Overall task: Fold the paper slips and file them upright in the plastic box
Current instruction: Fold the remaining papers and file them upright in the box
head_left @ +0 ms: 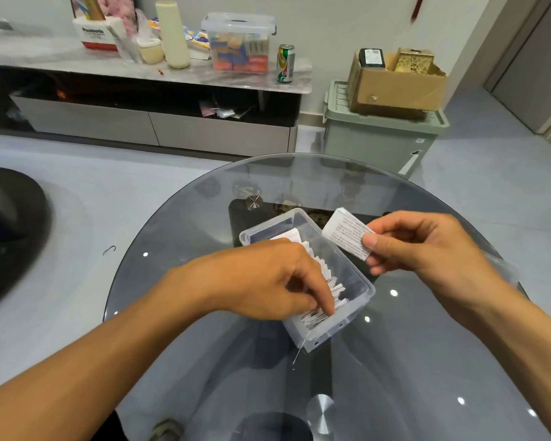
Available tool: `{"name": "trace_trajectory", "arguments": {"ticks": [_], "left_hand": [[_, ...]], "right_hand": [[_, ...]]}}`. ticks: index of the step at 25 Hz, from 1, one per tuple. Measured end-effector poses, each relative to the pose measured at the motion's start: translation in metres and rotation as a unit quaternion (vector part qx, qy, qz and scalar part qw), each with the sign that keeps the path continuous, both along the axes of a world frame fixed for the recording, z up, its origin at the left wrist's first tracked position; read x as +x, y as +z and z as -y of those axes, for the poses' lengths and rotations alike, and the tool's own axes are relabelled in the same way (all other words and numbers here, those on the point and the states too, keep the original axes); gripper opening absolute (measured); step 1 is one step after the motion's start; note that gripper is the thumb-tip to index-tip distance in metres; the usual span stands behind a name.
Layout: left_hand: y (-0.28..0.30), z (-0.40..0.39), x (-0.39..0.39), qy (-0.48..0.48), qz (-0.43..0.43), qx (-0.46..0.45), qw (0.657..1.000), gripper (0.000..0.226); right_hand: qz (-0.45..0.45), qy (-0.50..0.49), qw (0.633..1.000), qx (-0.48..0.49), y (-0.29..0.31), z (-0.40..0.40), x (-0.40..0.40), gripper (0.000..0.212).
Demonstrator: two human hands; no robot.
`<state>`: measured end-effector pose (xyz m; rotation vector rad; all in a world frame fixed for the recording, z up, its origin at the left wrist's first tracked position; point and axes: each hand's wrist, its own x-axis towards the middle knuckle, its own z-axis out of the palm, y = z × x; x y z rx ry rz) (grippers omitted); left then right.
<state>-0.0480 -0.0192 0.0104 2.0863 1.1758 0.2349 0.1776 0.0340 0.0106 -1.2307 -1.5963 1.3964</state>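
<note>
1. The clear plastic box [357, 275] sits on the round glass desk [178, 249], its long axis running from far-left to near-right, with a row of filed slips [326, 275] standing on edge along that axis.
2. The left hand [268, 281] reaches into the near end of the box, its index finger pressing down among the slips, seemingly parting them; it grasps nothing that I can see.
3. The right hand [427, 243] pinches a folded paper slip [347, 232] between thumb and fingers, held just above the box's right wall, at its far half.
4. Judgement: the gap by the left finger lies toward the viewer and slightly left of the held slip, so the right hand must carry it nearer and down, edge-first.
5. Print on the slip is too small to read. On the sideboard behind, a white box [97, 33] bears a dark logo, blurred.
</note>
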Motion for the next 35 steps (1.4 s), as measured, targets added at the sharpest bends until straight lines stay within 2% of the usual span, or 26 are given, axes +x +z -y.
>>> {"name": "trace_trajectory", "arguments": {"ticks": [2,6,9,13,17,24,29,32,35], "left_hand": [[-0.002,-0.004,0.002,0.008,-0.002,-0.009,1.0,0.017],[-0.006,-0.005,0.015,0.038,-0.074,0.047,0.995,0.011],[-0.007,-0.006,0.018,0.05,-0.087,0.042,0.994,0.009],[-0.004,-0.004,0.017,0.046,-0.072,0.029,0.996,0.021],[0.0,-0.005,0.013,-0.001,-0.103,0.039,0.994,0.035],[-0.006,-0.005,0.016,0.02,-0.128,0.06,0.99,0.015],[-0.007,-0.01,0.021,0.055,-0.111,0.043,0.991,0.008],[-0.008,-0.012,0.02,0.041,-0.113,0.038,0.992,0.007],[-0.011,-0.012,0.015,0.002,-0.142,0.048,0.989,0.013]], "right_hand": [[0.0,0.014,1.0,0.0,0.0,0.004,-0.004,0.006],[-0.014,0.018,1.0,0.009,0.003,0.007,-0.005,0.012],[0.004,0.049,0.998,0.038,0.011,0.01,-0.002,0.017],[0.027,0.084,0.994,0.059,0.014,0.011,0.007,0.023],[0.046,0.13,0.988,0.07,0.015,0.013,0.009,0.015],[-0.007,0.095,0.993,0.068,0.012,0.008,0.014,0.015],[0.07,0.178,0.975,0.116,0.004,0.014,0.005,0.014],[0.134,0.198,0.956,0.169,0.003,0.013,0.006,0.021],[0.2,0.232,0.93,0.205,0.008,0.012,0.009,0.017]]}}
